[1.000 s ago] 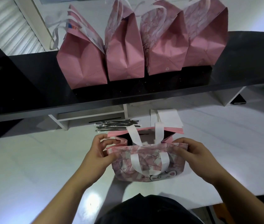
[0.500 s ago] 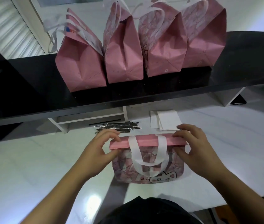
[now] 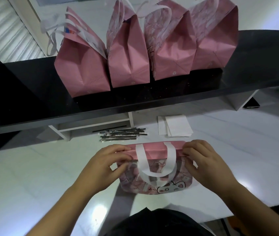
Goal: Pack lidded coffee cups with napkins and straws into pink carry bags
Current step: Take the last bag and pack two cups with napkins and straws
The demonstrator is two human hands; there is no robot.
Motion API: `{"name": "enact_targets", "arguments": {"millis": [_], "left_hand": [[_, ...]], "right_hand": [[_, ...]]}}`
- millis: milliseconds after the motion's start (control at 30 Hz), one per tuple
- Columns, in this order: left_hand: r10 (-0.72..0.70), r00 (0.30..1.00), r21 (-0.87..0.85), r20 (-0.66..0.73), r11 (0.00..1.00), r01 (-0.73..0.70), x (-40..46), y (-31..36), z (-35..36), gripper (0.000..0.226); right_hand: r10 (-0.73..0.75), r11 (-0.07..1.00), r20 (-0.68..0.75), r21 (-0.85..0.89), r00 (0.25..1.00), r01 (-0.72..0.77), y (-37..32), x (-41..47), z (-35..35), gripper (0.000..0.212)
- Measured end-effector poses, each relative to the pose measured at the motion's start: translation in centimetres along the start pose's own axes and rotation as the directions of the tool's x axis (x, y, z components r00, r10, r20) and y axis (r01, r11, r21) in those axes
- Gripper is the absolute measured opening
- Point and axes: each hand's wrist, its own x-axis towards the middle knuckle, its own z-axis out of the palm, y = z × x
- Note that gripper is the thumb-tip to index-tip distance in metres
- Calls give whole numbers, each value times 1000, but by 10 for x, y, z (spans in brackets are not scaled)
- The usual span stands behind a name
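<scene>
A pink carry bag point(image 3: 154, 183) with white handles and a cartoon print stands on the white counter in front of me, its top folded shut. My left hand point(image 3: 104, 164) pinches the bag's top left corner. My right hand point(image 3: 207, 164) pinches its top right corner. What the bag holds is hidden. Behind it lie a bundle of wrapped straws point(image 3: 121, 134) and a small stack of white napkins point(image 3: 176, 127).
Several pink bags point(image 3: 128, 55) stand in a row on the raised black shelf point(image 3: 254, 65) at the back. The white counter point(image 3: 24, 176) spreads to both sides. A dark phone point(image 3: 252, 103) lies under the shelf at far right.
The bag's mouth was open a second ago; both hands have pressed its top closed and now pinch the folded corners. The handles have dropped over the front.
</scene>
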Motion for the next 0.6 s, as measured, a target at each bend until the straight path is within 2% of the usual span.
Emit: {"name": "enact_targets", "arguments": {"millis": [67, 133, 233, 400, 600], "left_hand": [[21, 1000, 13, 6, 1000, -21, 0, -2, -1, 33], [-55, 998, -49, -5, 997, 55, 0, 0, -1, 43], [-166, 986, -137, -3, 977, 164, 4, 1, 0, 43], [-129, 991, -140, 26, 981, 132, 14, 4, -2, 43], [-5, 994, 5, 105, 1000, 4, 24, 10, -2, 46]], "right_hand": [[19, 1000, 7, 15, 1000, -19, 0, -1, -1, 16], [75, 997, 24, 30, 997, -76, -2, 1, -1, 15], [153, 986, 54, 55, 987, -156, -5, 8, -4, 18], [121, 992, 122, 19, 985, -124, -7, 21, -11, 17], [51, 996, 205, 63, 977, -65, -19, 35, -15, 31]]}}
